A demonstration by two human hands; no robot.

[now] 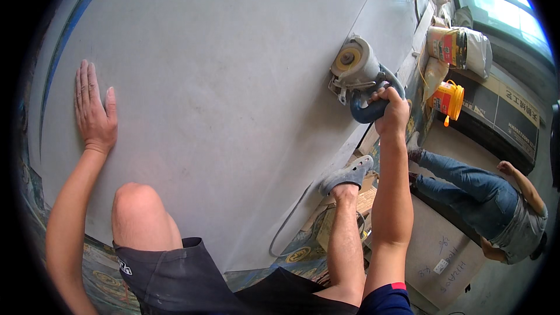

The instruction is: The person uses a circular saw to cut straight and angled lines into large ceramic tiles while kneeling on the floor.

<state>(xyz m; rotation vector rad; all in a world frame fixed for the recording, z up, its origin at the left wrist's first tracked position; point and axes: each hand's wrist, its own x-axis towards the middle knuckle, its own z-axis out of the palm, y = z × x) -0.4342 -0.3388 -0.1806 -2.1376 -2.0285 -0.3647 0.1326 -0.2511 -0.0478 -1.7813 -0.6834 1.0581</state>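
A large grey slab (221,81) spreads out under me, with a blue strip (74,17) along its left edge. My left hand (95,111) lies flat on the slab near that strip, fingers stretched out and holding nothing. Over at the slab's right edge, my right hand (392,111) is wrapped round the dark handle of a handheld circular saw (357,63). The saw has a pale, dusty body with a yellowish round part on its side. It rests at the slab's edge; its blade cannot be made out. My bare knee (137,201) is on or just above the slab.
My clog-shod foot (350,174) stands by the slab's right edge, near wood scraps and a grey cord (282,227). Farther right are a yellow-lidded bucket (449,100), another bucket (446,45), dark long boxes (507,111), and a person in jeans (466,189) beside a pale panel (434,256).
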